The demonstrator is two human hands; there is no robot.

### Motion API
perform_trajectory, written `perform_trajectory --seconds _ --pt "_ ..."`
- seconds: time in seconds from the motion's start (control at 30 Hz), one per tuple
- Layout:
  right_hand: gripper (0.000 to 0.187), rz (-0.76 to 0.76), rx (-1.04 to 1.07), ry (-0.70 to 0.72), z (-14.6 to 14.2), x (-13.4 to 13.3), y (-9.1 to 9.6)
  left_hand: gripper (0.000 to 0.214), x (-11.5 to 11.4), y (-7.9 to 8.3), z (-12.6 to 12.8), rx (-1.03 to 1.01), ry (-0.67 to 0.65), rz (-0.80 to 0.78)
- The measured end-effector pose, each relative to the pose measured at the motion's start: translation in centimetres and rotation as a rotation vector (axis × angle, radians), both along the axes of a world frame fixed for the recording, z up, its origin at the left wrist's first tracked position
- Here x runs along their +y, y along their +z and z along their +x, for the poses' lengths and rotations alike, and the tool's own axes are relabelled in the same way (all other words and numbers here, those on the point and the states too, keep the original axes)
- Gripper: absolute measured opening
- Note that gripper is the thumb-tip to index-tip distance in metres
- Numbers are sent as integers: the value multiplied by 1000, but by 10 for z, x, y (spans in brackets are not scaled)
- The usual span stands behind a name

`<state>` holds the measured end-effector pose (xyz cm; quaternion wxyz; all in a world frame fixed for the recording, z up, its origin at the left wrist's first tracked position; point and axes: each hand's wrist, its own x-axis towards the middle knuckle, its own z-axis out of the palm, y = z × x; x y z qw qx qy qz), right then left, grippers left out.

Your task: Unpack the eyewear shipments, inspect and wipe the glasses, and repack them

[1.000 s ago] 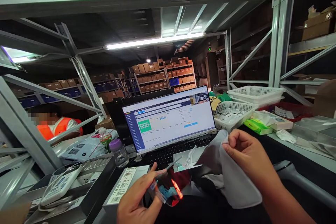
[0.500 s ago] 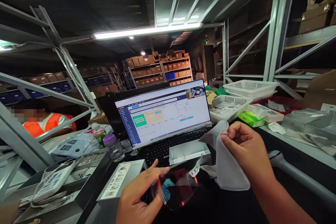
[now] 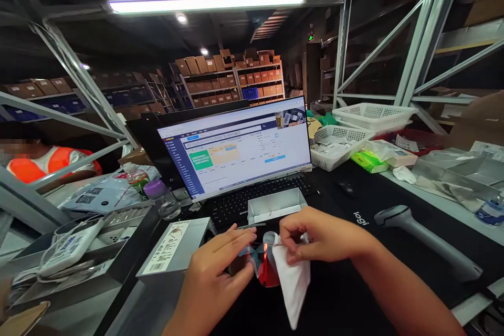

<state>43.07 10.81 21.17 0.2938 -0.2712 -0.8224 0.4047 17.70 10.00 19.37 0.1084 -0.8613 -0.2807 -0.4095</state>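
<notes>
My left hand point(image 3: 216, 273) is closed on one side of a pair of sunglasses point(image 3: 268, 274) with a red, shiny lens, low over the black desk mat. A light-blue patch shows near that hand's fingertips. Between its finger and thumb, my right hand point(image 3: 315, 236) pinches a white cleaning cloth point(image 3: 292, 286). The cloth hangs down in a point and covers the right part of the sunglasses. Just beyond the hands lies an open light-grey box point(image 3: 275, 208). To the left of my left hand is a grey carton point(image 3: 177, 247) with a printed label.
A monitor point(image 3: 240, 152) and keyboard point(image 3: 220, 226) stand ahead. On the right lie a barcode scanner point(image 3: 429, 241), a mouse point(image 3: 346, 188) and white baskets point(image 3: 342, 149). At left are a purple-capped bottle point(image 3: 163, 202) and a tray of cables point(image 3: 129, 252). Someone in an orange vest point(image 3: 35, 165) sits far left.
My right hand has moved left and down, bringing the cloth against the sunglasses. My left hand still holds them. The view has tilted down and shifted right, showing the scanner fully.
</notes>
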Motion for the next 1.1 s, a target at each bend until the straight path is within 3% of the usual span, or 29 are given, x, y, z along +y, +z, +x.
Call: perform_trajectory --seconds 0.13,0.27,0.33,0.47,0.57,0.63,0.73,0.83,1.03,1.1 --pt "21 42 -45 56 10 12 3 28 2 -3 1 -18 -1 21" --pt "22 110 -1 -89 -4 10 -6 23 5 -7 1 -54 5 71" --pt "21 98 133 -167 -13 9 -11 21 6 -7 0 -76 26 90" --pt "25 55 557 -516 -17 20 -16 21 5 -4 -1 -105 67 106" --pt "25 136 690 -747 10 35 -10 21 3 -2 -2 -103 68 98" --pt "30 229 581 -859 41 43 -5 22 2 -1 -3 -98 65 94" --pt "39 338 47 -1078 90 51 -4 22 1 0 -5 -101 70 92" --pt "34 293 -334 -1195 122 62 -12 22 -1 1 -6 -106 84 95" --pt "9 161 -529 -1093 123 92 -38 22 -2 -2 -11 -115 97 104" --pt "13 116 -563 -991 115 97 -44 22 0 -3 -12 -128 96 95"
